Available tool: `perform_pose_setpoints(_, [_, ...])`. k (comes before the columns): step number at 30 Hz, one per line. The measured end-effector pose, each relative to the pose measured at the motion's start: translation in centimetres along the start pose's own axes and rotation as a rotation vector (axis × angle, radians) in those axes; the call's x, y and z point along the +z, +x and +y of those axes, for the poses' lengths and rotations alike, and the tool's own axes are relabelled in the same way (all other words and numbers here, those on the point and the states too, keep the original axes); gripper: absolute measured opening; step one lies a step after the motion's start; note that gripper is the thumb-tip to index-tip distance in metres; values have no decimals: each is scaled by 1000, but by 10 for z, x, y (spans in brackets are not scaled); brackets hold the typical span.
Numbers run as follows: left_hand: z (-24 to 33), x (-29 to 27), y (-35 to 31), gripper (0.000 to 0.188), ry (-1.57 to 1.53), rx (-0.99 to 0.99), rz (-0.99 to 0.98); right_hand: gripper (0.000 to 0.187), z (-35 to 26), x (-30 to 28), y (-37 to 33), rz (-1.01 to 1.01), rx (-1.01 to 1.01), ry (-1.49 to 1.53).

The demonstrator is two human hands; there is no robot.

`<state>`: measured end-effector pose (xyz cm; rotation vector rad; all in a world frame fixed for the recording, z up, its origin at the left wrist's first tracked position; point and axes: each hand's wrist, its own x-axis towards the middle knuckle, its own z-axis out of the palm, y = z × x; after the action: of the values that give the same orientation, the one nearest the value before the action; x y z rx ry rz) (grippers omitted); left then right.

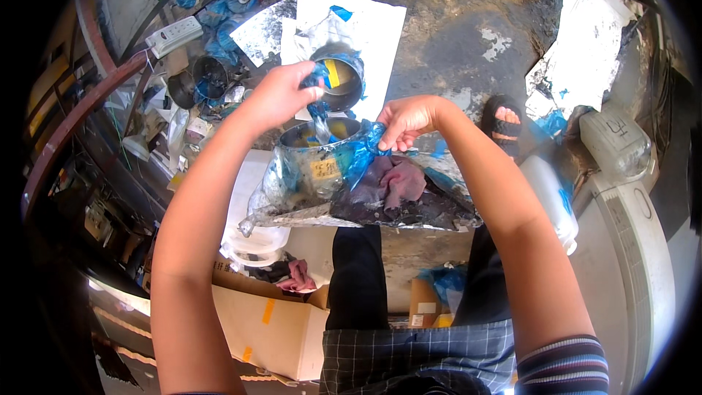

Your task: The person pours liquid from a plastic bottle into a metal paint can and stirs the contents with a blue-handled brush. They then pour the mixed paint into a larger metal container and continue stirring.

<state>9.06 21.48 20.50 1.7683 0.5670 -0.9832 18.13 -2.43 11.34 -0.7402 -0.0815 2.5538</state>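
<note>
A metal can (322, 170) with a yellowish label stands near the front edge of a small work surface, wrapped in clear and blue plastic film (360, 155). My right hand (411, 124) pinches the film at the can's right rim. Above the can's left side, my left hand (289, 95) is closed on a bunched strip of blue and clear film (318, 115) that hangs down into the opening. Just behind stands a second metal can (342, 99), open at the top, with yellow inside. A crumpled purplish cloth (395, 181) lies right of the front can.
White paper sheets (384, 29) lie under and behind the far can. A power strip (174, 35) and used cans crowd the left. A cardboard box (270, 325) sits low left, a white plastic tub (256, 247) above it. At right are a white bottle (548, 201) and a clear jug (614, 143).
</note>
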Motion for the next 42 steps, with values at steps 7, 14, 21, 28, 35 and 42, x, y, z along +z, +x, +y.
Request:
perform_pose_setpoints(7, [7, -37, 10, 12, -75, -36, 163, 15, 9, -5, 3, -1, 16, -17])
perform_pose_setpoints(14, [14, -41, 0, 9, -141, -55, 64, 16, 10, -4, 1, 38, 8, -13])
perform_pose_setpoints(21, [-11, 1, -1, 7, 0, -29, 68, 16, 1, 1, 0, 7, -38, -19])
perform_pose_setpoints(28, [5, -38, 1, 7, -66, -53, 197, 15, 11, -5, 2, 32, 11, -34])
perform_pose_setpoints(35, [40, -52, -24, 23, 4, 148, -190, 20, -2, 9, -27, 163, -104, -208])
perform_pose_setpoints(42, [163, -31, -69, 63, 487, 221, 152, 21, -14, 22, -160, 640, -332, -395])
